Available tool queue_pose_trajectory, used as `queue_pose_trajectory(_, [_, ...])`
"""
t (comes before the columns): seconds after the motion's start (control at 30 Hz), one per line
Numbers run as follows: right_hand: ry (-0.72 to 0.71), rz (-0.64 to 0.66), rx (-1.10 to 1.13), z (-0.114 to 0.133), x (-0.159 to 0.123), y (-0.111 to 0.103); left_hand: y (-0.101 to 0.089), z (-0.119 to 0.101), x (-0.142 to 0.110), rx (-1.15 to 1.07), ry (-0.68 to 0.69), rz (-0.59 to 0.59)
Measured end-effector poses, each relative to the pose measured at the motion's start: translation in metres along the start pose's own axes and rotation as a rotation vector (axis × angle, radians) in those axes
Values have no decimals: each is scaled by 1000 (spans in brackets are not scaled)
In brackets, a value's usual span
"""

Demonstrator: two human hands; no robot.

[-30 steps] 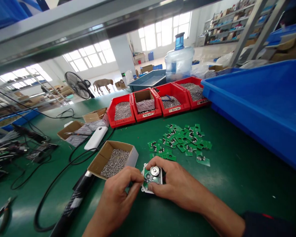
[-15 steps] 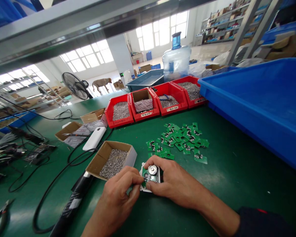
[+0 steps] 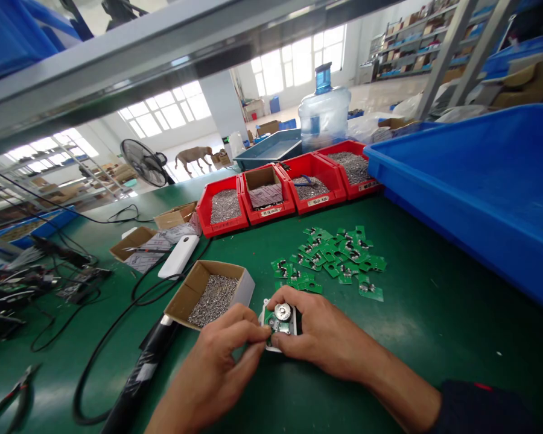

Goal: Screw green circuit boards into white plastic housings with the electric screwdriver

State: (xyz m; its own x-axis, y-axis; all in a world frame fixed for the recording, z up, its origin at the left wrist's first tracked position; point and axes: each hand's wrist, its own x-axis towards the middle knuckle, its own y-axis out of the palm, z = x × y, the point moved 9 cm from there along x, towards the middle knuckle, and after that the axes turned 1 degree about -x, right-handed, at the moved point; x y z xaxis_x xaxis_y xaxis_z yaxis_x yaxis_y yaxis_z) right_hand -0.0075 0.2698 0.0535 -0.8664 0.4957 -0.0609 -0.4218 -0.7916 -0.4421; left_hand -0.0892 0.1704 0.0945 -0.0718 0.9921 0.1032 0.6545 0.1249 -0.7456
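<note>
My right hand point(image 3: 328, 337) grips a small white plastic housing point(image 3: 294, 323) from the right, thumb on the near side and fingers on the far side. Inside it lie a green circuit board point(image 3: 268, 315) and a round silver metal part point(image 3: 282, 311). My left hand point(image 3: 224, 355) is closed, its thumb and forefinger pinched at the left edge of the board. Whatever those fingertips hold, if anything, is hidden. Just behind the left hand stands an open cardboard box point(image 3: 247, 288) of small metal screws. Loose green circuit boards point(image 3: 332, 253) lie scattered beyond the right hand.
Red bins point(image 3: 226, 231) with small metal parts line the back. A large blue tub point(image 3: 470, 205) borders the right. At left are a black-wrapped tool handle point(image 3: 142, 371), cable point(image 3: 84, 367), white case point(image 3: 178, 256) and pliers point(image 3: 20, 392). A metal shelf beam point(image 3: 163, 66) crosses overhead.
The whole view has shifted slightly, with things sitting a little further right. My left fingertips have moved slightly over the board's left edge; my right hand keeps its grip on the housing.
</note>
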Motion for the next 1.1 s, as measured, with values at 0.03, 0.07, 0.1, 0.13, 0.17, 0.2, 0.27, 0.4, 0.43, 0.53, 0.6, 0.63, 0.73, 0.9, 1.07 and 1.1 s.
queue_pose_trajectory(0.03, [5, 2, -4, 0, 0, 0, -6, 0, -1, -1, -2, -1])
queue_pose_trajectory(0.07, [12, 5, -9, 0, -1, 0, -16, 3, -1, 6, -12, -28])
queue_pose_trajectory(0.1, [19, 6, -16, 0, -1, 0, -29, 8, 0, 26, -35, -85])
queue_pose_trajectory(0.13, [27, 6, -21, -1, -1, 0, -43, 17, 2, 61, -78, -159])
queue_pose_trajectory(0.17, [33, 5, -25, -1, -1, -1, -56, 28, 5, 111, -141, -220])
queue_pose_trajectory(0.2, [35, 2, -28, -1, 0, -1, -64, 42, 10, 176, -220, -233])
queue_pose_trajectory(0.27, [38, -2, -31, -2, 0, -1, -63, 73, 24, 308, -369, -98])
queue_pose_trajectory(0.4, [44, 3, -34, -3, 0, -1, -40, 111, 41, 391, -466, 172])
queue_pose_trajectory(0.43, [43, 6, -34, -3, 0, -1, -37, 114, 42, 390, -466, 178])
queue_pose_trajectory(0.53, [37, 5, -34, -2, 0, -1, -33, 117, 41, 397, -471, 183])
queue_pose_trajectory(0.6, [42, 1, -36, -2, 0, -1, -34, 116, 40, 394, -477, 164])
queue_pose_trajectory(0.63, [43, 0, -37, -2, 0, -2, -36, 115, 39, 390, -481, 144])
queue_pose_trajectory(0.73, [40, 3, -31, -2, 0, -1, -42, 113, 37, 368, -492, 68])
queue_pose_trajectory(0.9, [41, 0, -37, -2, -1, -1, -48, 118, 34, 301, -512, -12])
queue_pose_trajectory(1.07, [34, -6, -36, -1, 0, -2, -64, 117, 29, 250, -521, -173])
queue_pose_trajectory(1.1, [32, -5, -35, -1, 0, -1, -67, 113, 27, 222, -514, -208])
